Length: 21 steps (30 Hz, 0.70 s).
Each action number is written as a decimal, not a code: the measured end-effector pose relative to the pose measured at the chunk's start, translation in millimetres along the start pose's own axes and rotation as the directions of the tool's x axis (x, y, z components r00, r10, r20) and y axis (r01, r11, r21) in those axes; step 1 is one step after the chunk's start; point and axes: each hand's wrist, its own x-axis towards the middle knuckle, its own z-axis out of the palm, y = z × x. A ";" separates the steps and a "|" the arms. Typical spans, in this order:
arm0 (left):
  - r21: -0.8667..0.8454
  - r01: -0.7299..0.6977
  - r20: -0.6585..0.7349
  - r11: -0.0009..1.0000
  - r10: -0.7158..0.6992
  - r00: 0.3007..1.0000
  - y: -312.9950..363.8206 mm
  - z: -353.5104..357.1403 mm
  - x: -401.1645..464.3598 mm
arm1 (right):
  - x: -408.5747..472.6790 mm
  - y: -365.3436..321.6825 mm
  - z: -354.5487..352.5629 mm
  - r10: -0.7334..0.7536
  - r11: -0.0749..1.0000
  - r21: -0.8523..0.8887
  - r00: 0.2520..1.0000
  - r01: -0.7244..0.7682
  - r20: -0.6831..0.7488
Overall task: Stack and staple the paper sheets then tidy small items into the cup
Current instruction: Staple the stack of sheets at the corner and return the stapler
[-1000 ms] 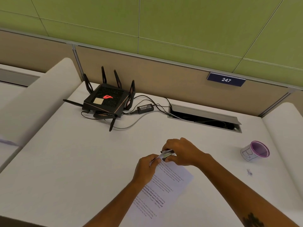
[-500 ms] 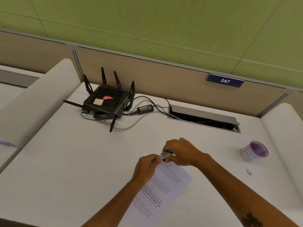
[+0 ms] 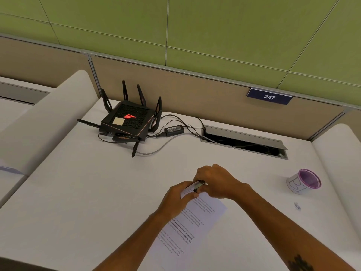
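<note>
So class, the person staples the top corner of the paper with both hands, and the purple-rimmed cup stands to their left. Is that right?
Not quite. In the head view the cup stands to the person's right, near the desk's right edge, not the left. The rest holds: the left hand and right hand work the stapler at the top corner of the paper.

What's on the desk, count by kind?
Router: 1
Power brick: 1
Cup: 1
Paper stack: 1
Stapler: 1
Small item: 1
Total: 6
</note>
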 end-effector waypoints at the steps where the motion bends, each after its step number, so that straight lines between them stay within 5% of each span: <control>1: -0.004 0.000 0.002 1.000 0.000 1.000 1.7 -1.0 0.0 | 0.1 0.5 -0.3 0.000 1.000 0.001 1.000 0.000 0.002; 21: 0.065 -0.050 -0.083 0.997 0.055 0.995 -0.9 6.8 -6.2 | 5.9 -3.3 -2.7 -0.004 0.997 0.082 0.999 0.001 0.031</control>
